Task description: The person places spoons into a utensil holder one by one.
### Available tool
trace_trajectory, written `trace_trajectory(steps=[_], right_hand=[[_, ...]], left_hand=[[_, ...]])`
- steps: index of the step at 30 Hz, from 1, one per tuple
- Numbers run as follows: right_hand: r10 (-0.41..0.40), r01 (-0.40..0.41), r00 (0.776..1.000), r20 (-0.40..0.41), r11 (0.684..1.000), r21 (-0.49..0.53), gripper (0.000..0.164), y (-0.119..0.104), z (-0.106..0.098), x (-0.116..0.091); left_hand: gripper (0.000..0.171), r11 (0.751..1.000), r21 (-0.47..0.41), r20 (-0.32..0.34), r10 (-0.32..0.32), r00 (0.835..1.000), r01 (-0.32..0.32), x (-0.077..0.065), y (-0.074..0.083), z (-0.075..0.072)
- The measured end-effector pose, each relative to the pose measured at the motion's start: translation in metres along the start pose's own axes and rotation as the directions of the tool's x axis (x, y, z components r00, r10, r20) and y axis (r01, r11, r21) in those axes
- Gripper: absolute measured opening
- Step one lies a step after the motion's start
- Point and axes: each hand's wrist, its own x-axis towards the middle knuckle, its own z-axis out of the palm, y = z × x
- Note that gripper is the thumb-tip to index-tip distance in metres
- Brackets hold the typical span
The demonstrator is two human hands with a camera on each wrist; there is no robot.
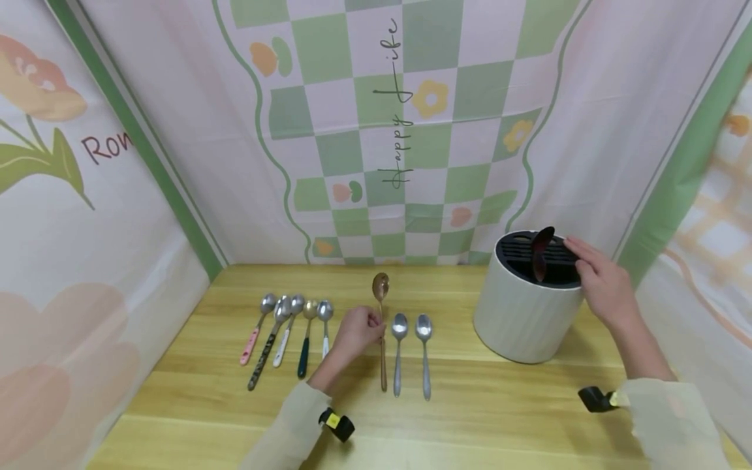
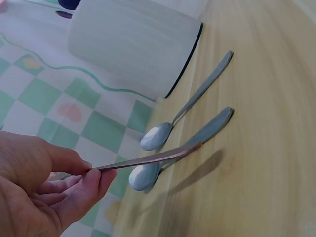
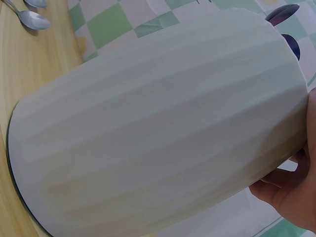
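My left hand [image 1: 360,328] pinches the thin handle of a copper-coloured spoon [image 1: 381,290] between thumb and fingers. In the left wrist view the spoon's handle [image 2: 158,157] is raised off the table and throws a shadow; its bowl is out of sight there. On the right my right hand [image 1: 608,287] holds the rim of a white ribbed utensil holder [image 1: 525,323], with some fingers [image 3: 266,191] bent against its outer wall. A dark reddish spoon [image 1: 540,245] stands in the holder's black slotted top, and its lower part is hidden.
Two silver spoons lie just right of my left hand, one nearer [image 1: 399,329] and one farther [image 1: 424,329]. Several spoons with coloured handles, including a pink one [image 1: 249,346], lie to its left. A patterned curtain [image 1: 376,163] hangs behind the wooden table [image 1: 458,424].
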Motion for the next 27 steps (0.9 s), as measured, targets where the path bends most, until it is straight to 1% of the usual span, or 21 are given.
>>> trace_trajectory(steps=[4,8,19,27], right_hand=[[0.001,-0.001,1.0,-0.001,1.0,0.002,0.049,-0.001,0.0,0.0],[-0.003,0.003,1.0,-0.004,1.0,-0.003,0.049,-0.002,0.0,0.0],[-0.002,0.002,1.0,-0.009,1.0,0.004,0.049,-0.004,-0.002,0.0],[0.008,-0.008,1.0,0.007,1.0,0.0,0.049,-0.001,-0.001,-0.001]], left_hand=[[0.004,1.0,0.021,-0.015,0.024,1.0,-0.023,-0.001,0.003,-0.001],[0.004,0.997,0.047,-0.029,0.07,0.997,-0.069,-0.001,0.006,-0.001],[0.006,0.988,0.047,-0.048,0.149,0.988,-0.147,-0.003,0.017,-0.004],[0.007,0.976,0.108,-0.078,0.198,0.977,-0.189,-0.004,0.025,-0.001]])
